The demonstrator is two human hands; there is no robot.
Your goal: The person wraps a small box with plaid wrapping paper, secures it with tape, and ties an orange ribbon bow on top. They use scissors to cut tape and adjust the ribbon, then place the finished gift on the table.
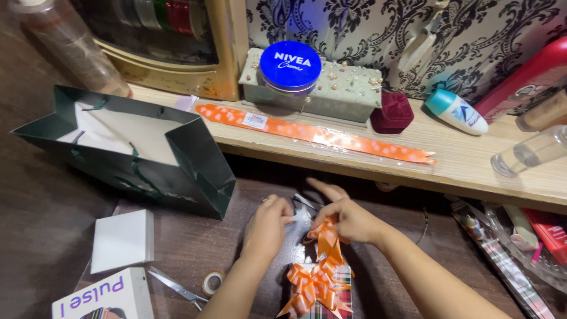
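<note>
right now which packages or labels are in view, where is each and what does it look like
Round tin: on the pale box on the shelf, blue lid, white lettering.
Ribbon pack: flat along the shelf edge, clear sleeve, orange spotted strip, small white label.
Roll-on bottle: lying on the shelf at right, white with teal cap.
White box: bottom left, purple lettering.
Gift bag: left, dark green, open.

bag [195,159] left of hands, scissors [177,287] below

Left hand [267,227] and right hand [348,220] pinch an orange ribbon [326,239] above an orange pull bow [313,285] on a plaid-wrapped gift [344,293]. Dark green gift bag [195,171], scissors [177,287] and tape roll [212,282] lie on the desk [195,242].
</note>
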